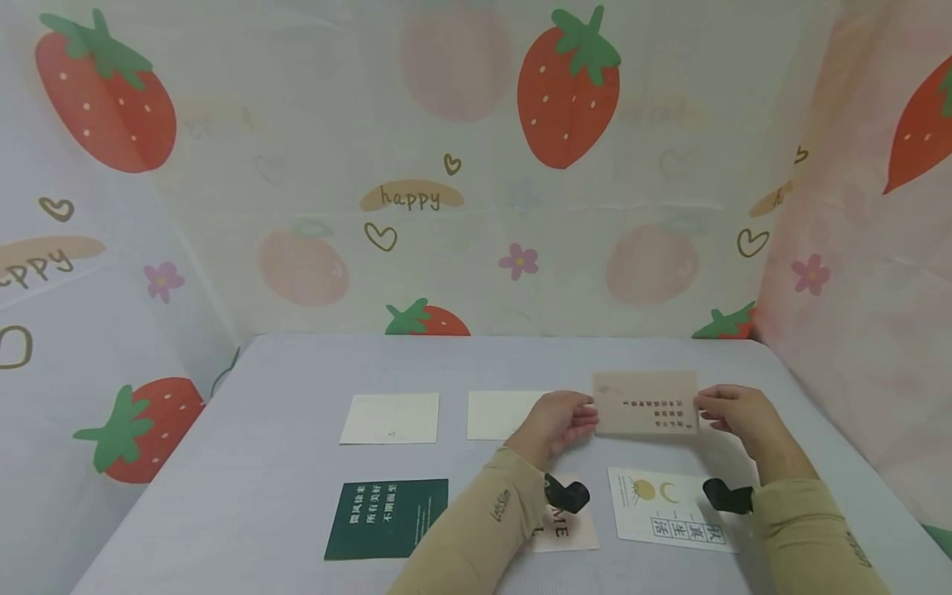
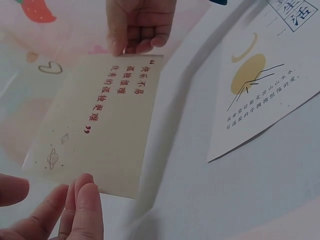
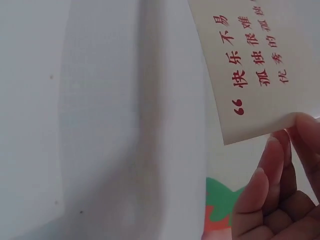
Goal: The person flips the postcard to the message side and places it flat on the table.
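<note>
A beige postcard (image 1: 645,402) printed with red characters is held up above the table's right side. My right hand (image 1: 736,413) pinches its right edge between thumb and fingers, also plain in the right wrist view, where the card (image 3: 250,100) leans up from the fingertips. My left hand (image 1: 558,421) is at the card's opposite edge. In the left wrist view its fingertips (image 2: 87,192) meet that edge while the thumb stands apart from them. Below the held card lies a white card (image 1: 662,508) with a yellow sun, a moon and boxed blue characters.
A dark green card (image 1: 387,521) lies front left. Two pale cards, one at left (image 1: 390,418) and one in the middle (image 1: 498,415), form a back row. The left forearm partly covers a pink lettered card (image 1: 573,529). A strawberry-patterned curtain (image 1: 476,165) encloses the white table (image 1: 260,463).
</note>
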A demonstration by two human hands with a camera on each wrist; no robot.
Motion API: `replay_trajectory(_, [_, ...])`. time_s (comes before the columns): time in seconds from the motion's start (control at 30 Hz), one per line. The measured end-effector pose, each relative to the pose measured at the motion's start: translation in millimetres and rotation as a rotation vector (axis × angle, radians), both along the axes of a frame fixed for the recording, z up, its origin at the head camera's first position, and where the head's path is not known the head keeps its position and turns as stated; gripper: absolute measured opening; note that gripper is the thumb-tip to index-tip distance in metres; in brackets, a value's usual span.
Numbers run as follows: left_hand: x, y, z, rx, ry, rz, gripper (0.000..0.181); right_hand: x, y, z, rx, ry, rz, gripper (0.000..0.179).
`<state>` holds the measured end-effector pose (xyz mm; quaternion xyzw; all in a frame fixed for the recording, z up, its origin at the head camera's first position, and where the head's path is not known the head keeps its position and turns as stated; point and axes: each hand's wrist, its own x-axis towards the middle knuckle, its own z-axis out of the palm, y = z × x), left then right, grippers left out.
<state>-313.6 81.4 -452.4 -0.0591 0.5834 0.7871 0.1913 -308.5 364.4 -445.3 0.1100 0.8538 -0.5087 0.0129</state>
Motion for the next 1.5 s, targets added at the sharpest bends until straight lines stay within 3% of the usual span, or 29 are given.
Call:
replay_trajectory(0.17, [-1.8,-3.2,-1.0,0.001,0.009,-0.003,0.019,16.2,-16.2,19.1,-0.034,0.033,0.05,0.043])
replay_trajectory(0.4, [-3.0,-4.2,-2.7,0.011,0.011,-0.018,0.017,4.7,-1.9,-1.3,-0.14,0.081,0.07,0.044])
replay_trajectory(0.47, [-3.4,-4.5,-2.3,0.008,0.011,-0.024,0.016,8.5,-4.1,3.7,-0.151,0.087,0.097,0.037])
replay_trajectory(0.6, [-3.3,-4.9,-1.7,-0.004,0.018,-0.033,0.016,3.2,2.3,-5.2,-0.189,0.063,0.104,0.03])
replay_trajectory(0.87, [-4.4,-4.5,-2.4,-0.01,0.05,-0.032,0.014,3.0,7.0,-11.2,-0.232,0.092,0.184,0.035])
replay_trajectory(1.13, [-4.3,-4.8,-2.1,-0.031,0.052,-0.023,0.018,24.0,-13.1,17.1,-0.201,0.072,0.255,0.048])
replay_trajectory(1.33, [-2.8,-5.8,-2.4,-0.04,0.081,-0.023,0.02,27.7,-19.0,22.8,-0.164,0.046,0.206,0.048])
replay_trajectory(1.5, [-2.9,-6.0,-3.0,-0.068,0.099,-0.01,0.015,26.1,-20.8,20.3,-0.065,0.019,0.151,0.043])
